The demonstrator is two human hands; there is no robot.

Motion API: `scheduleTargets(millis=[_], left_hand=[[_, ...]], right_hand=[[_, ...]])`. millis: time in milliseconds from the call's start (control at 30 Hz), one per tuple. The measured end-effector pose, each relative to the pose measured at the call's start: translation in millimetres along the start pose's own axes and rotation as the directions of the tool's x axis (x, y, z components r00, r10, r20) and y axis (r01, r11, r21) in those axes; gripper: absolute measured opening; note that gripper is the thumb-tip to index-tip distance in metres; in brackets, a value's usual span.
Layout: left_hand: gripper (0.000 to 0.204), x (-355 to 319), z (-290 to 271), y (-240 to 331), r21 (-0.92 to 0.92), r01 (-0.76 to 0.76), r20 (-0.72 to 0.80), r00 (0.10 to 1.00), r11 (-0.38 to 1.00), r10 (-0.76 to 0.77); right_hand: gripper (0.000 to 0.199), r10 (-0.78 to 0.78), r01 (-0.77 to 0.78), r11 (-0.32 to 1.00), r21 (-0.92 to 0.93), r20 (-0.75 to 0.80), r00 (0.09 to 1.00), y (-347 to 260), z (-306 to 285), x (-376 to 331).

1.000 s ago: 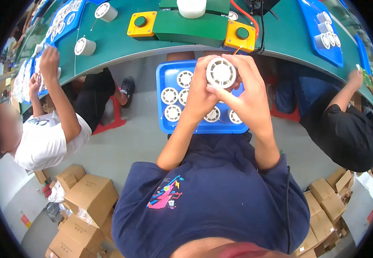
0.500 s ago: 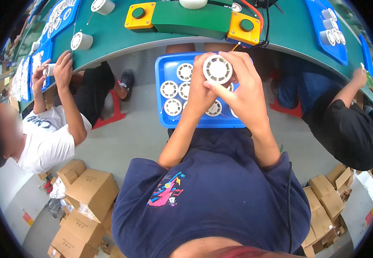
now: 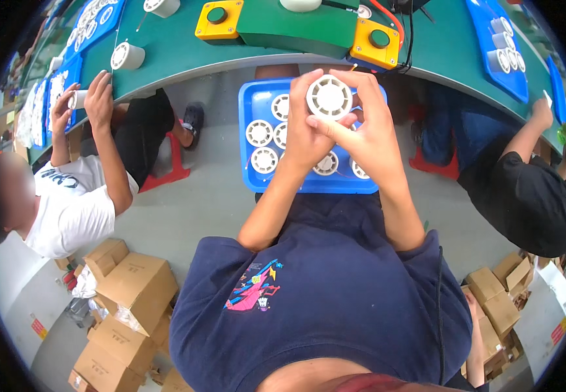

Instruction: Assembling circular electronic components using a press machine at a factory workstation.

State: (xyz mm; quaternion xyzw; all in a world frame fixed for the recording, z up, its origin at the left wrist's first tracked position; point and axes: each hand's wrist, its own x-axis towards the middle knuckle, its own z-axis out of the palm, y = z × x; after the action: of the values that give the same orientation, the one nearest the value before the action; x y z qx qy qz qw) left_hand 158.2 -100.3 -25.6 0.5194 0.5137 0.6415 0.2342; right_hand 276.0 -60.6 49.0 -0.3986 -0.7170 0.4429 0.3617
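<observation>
A round white plastic part point(image 3: 329, 98) with a slotted, spoked face is held up between my two hands, face toward me. My left hand point(image 3: 301, 134) is closed around its left side. My right hand point(image 3: 373, 127) wraps the right side, with its thumb lying below the face. Under my hands is a blue plastic tray point(image 3: 247, 178) at the table's near edge. Several similar white slotted parts point(image 3: 259, 132) lie in it face up, some with thin wires; my hands cover a few of them.
The green table point(image 3: 172, 59) carries a green fixture point(image 3: 296, 29) with yellow button boxes point(image 3: 220, 19) at its ends. White cylinders point(image 3: 127, 57) stand at left. Blue trays point(image 3: 505, 59) lie at both sides. Co-workers point(image 3: 77, 202) sit left and right; cardboard boxes point(image 3: 136, 287) are stacked behind.
My hands have turned the part slightly and shifted it a little up and left. At right, a co-worker's hand has moved, and another person's forearm now shows at lower right.
</observation>
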Motion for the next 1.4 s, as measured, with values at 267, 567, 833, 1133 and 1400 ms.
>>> scheduleTargets(millis=[267, 567, 833, 1133, 1400], left_hand=[[0.08, 121.6, -12.7, -2.3, 0.076, -0.47, 0.136, 0.878, 0.879, 0.458], [0.074, 176.8, -22.7, -25.7, 0.077, -0.332, 0.21, 0.927, 0.94, 0.31], [0.059, 176.0, -35.3, -11.2, 0.263, -0.42, 0.122, 0.907, 0.868, 0.402], [0.062, 176.5, -34.0, -9.4, 0.214, -0.309, 0.085, 0.951, 0.926, 0.298], [0.061, 170.9, -29.3, -6.0, 0.195, -0.195, 0.0, 0.98, 0.961, 0.199]], right_hand=[[0.063, -0.063, 0.112, 0.964, 0.241, -0.205, 0.977, -12.4, 4.6, 72.8], [0.058, -0.237, 0.244, 0.97, 0.009, -0.216, 0.947, -16.2, 3.0, 130.5], [0.056, -0.382, 0.361, 0.922, -0.141, -0.181, 0.906, -5.6, 3.8, 142.9], [0.056, -0.354, 0.333, 0.929, -0.16, -0.136, 0.925, -14.2, 0.0, 147.8], [0.06, -0.319, 0.311, 0.934, -0.176, -0.018, 0.948, -11.9, -10.9, 162.0]])
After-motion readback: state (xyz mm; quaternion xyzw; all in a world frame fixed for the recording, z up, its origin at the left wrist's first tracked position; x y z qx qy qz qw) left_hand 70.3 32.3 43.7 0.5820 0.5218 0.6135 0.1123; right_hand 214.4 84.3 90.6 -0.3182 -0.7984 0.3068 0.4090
